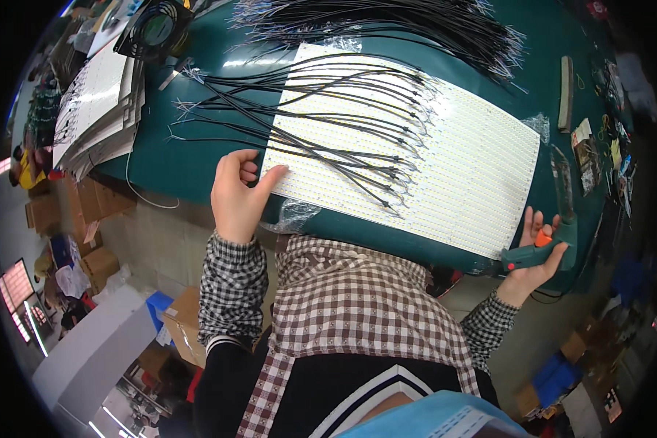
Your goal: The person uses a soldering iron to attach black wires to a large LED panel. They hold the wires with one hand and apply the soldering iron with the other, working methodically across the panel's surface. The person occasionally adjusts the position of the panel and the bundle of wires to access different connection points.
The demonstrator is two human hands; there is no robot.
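Glue gun (529,257) clamped in my right hand (534,277); I see the white panel (482,157) leftward of that grip, long axis running across toward my left hand (239,197), thumb and fingers apart, nearer the black cables (328,152).

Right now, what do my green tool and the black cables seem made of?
Green tool: probably hard plastic, smooth and evenly coloured. Black cables: likely flexible plastic or rubber sheathing, slightly glossy, bending in smooth curves.
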